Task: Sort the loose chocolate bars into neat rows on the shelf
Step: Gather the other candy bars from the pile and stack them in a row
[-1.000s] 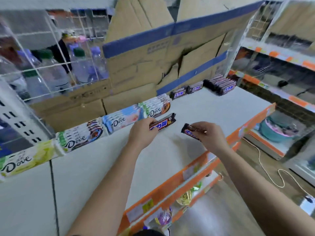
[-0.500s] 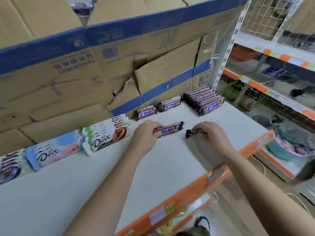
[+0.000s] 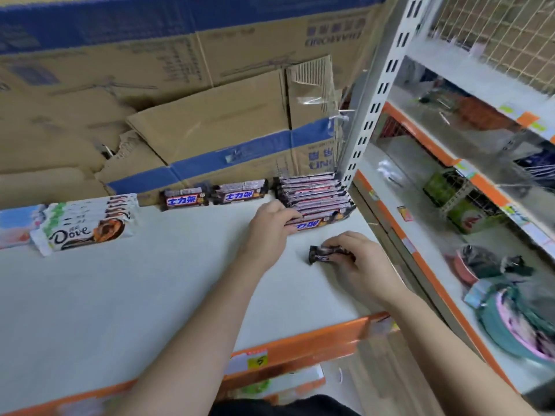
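bare left hand (image 3: pixel 268 228) | bare right hand (image 3: pixel 360 262) | forearms uncovered, no sleeves in view | no rings, watch or gloves visible | dark garment (image 3: pixel 282 406) at bottom edge

On the shelf (image 3: pixel 150 295) in front of you, the Dove bars (image 3: pixel 87 226) lie at the left along the back, two single bars (image 3: pixel 214 197) sit to their right against the cardboard boxes (image 3: pixel 210 136) behind, and the row of stacked bars (image 3: pixel 315 196) fills the back right corner beside the upright post (image 3: pixel 375 94). Your left hand (image 3: pixel 270 229) touches the front bar (image 3: pixel 312 225) of that row. Your right hand (image 3: pixel 357 262) lies just in front of the row, closed around a loose bar (image 3: pixel 322 254).
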